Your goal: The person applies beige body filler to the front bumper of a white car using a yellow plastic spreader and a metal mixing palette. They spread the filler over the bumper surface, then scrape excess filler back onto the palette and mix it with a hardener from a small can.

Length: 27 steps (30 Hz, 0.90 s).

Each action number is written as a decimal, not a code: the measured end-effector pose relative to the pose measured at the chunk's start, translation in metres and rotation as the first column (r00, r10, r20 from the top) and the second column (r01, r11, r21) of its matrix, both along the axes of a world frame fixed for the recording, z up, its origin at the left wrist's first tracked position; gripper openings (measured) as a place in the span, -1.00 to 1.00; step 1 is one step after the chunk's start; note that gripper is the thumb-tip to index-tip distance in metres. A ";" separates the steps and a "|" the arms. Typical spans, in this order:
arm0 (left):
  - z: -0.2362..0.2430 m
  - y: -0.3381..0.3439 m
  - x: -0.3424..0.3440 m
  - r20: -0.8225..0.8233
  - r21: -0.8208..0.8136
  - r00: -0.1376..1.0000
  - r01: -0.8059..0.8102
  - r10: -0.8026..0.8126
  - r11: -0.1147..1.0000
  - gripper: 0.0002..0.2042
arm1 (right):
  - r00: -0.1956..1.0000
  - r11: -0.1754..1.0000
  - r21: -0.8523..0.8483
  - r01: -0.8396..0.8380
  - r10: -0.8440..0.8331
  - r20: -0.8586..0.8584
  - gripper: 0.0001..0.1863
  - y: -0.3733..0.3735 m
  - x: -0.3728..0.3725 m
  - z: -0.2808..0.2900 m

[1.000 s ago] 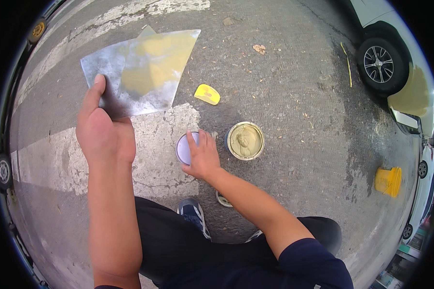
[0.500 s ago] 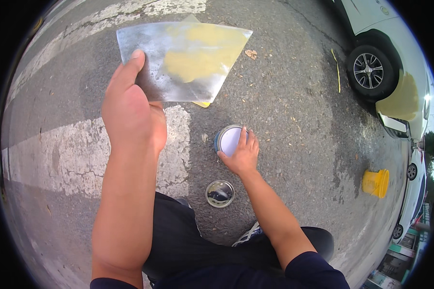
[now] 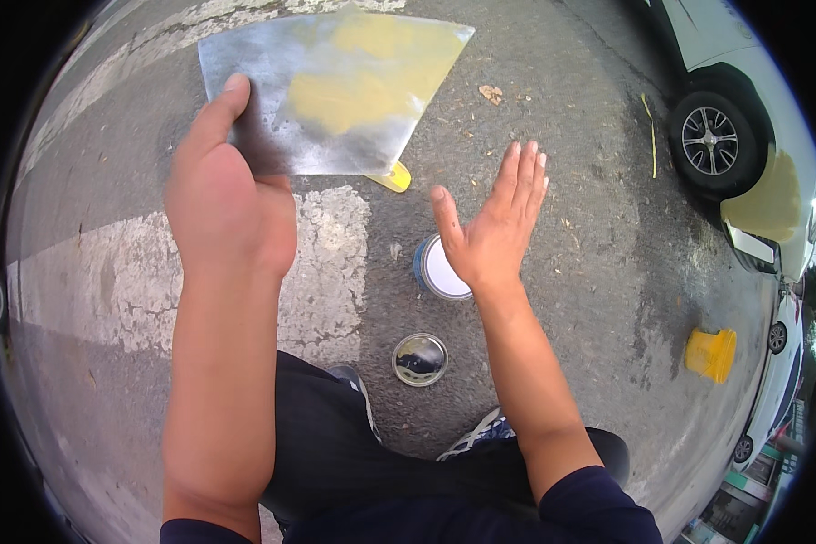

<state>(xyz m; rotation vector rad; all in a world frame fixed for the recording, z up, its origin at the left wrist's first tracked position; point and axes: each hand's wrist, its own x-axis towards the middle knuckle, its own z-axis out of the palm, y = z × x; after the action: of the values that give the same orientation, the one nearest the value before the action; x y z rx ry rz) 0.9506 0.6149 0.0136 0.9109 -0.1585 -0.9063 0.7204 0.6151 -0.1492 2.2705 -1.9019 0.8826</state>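
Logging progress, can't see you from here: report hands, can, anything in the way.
Left hand holding yellow-smeared sheet. Right hand open, empty, partly hiding can. White cover on can. Sheet partly blocks yellow spreader.

Grey asphalt (image 3: 589, 299) is stretching wide | cracked white stripe (image 3: 136, 281) is crossing at left | white car (image 3: 716, 36) is sitting upper right | daylight is pouring down
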 end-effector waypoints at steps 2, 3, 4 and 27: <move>0.000 0.001 0.008 0.022 -0.008 1.000 0.004 -0.004 1.000 -0.74 | 0.998 1.000 -0.031 0.000 -0.002 -0.067 0.04 -0.003 0.005 -0.018; 0.000 0.001 0.012 0.026 -0.009 1.000 0.005 -0.005 1.000 -0.74 | 0.999 0.993 0.116 -0.005 0.009 -0.036 0.04 0.002 0.013 -0.034; 0.000 0.002 0.013 0.017 0.009 1.000 -0.007 0.007 1.000 -0.74 | 0.996 0.961 0.275 0.017 0.008 -0.091 0.04 0.011 0.020 -0.052; 0.003 -0.004 -0.033 0.089 -0.004 0.990 0.111 -0.110 0.994 -0.73 | 0.595 0.435 0.790 -0.432 0.795 -0.113 0.18 0.188 -0.040 -0.104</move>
<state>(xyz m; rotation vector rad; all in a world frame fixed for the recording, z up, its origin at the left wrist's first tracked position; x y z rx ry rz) 0.9172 0.6107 0.0162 0.9420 -0.2908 -0.9674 0.6807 0.8028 -0.2537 3.3135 -1.1745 -0.6095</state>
